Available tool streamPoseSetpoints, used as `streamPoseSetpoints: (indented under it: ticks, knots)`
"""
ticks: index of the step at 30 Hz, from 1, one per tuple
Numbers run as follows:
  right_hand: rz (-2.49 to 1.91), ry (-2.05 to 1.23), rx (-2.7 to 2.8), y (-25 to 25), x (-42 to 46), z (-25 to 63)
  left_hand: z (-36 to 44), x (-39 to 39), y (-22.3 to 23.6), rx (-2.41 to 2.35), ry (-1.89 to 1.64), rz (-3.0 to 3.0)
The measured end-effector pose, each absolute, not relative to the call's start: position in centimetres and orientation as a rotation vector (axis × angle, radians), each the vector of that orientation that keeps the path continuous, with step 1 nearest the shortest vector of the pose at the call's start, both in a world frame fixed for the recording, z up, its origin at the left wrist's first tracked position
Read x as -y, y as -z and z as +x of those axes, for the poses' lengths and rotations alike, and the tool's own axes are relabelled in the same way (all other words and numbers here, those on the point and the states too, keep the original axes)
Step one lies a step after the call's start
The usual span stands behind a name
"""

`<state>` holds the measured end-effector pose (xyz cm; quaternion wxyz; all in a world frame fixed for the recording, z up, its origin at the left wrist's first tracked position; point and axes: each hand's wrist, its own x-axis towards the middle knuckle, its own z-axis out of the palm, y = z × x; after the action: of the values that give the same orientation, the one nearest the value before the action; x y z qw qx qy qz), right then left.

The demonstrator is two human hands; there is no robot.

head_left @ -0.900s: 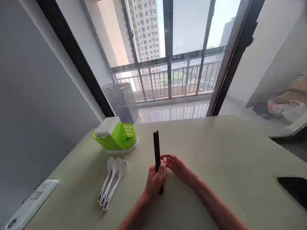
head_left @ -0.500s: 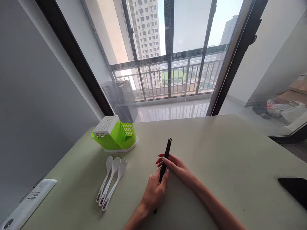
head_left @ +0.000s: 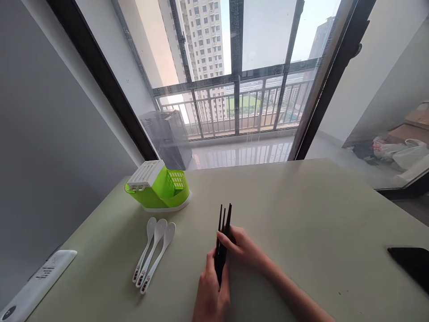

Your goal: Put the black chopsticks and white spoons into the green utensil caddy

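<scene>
Both of my hands hold one bundle of black chopsticks (head_left: 220, 258) above the near middle of the table. My left hand (head_left: 212, 286) is closed around the lower part, and my right hand (head_left: 239, 245) grips farther up with its thumb across the sticks. The thin tips stick out beyond my fingers and stand slightly apart. To the left lie several white things: three spoons (head_left: 157, 250) side by side with patterned handle ends. Behind them stands a green and white utensil holder (head_left: 160, 188) with a slotted white top and an open basket section.
A white power strip (head_left: 42, 284) lies along the left table edge. At the right edge rests a dark flat object (head_left: 410, 266), partly out of view. The pale green table (head_left: 284, 201) reaches to a glass door with a balcony railing beyond.
The chopsticks have come nearer to me and their tips have spread from a tight bundle. My hands have moved down with them and my left hand has turned more upright.
</scene>
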<state>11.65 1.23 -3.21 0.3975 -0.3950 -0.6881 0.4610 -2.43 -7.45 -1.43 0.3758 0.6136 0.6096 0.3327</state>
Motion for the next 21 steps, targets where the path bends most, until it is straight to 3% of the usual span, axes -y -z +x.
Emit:
streamPoseSetpoints:
  ticks: [8, 14, 21]
  knots:
    - [-1.046, -1.120, 1.747, 2.1, -1.0, 11.9, -5.5, 8.5, -0.1, -1.796, -0.739, 1.668]
    - [-1.083, -1.135, 1.713, 2.7, -1.2, 11.8, -7.1, 9.0, 1.8, -1.894, -0.768, 2.072]
    - [-1.063, -1.075, 1.753, 3.1, -1.3, 11.8, -6.6, 8.6, 2.5, -2.022, -0.734, 2.158]
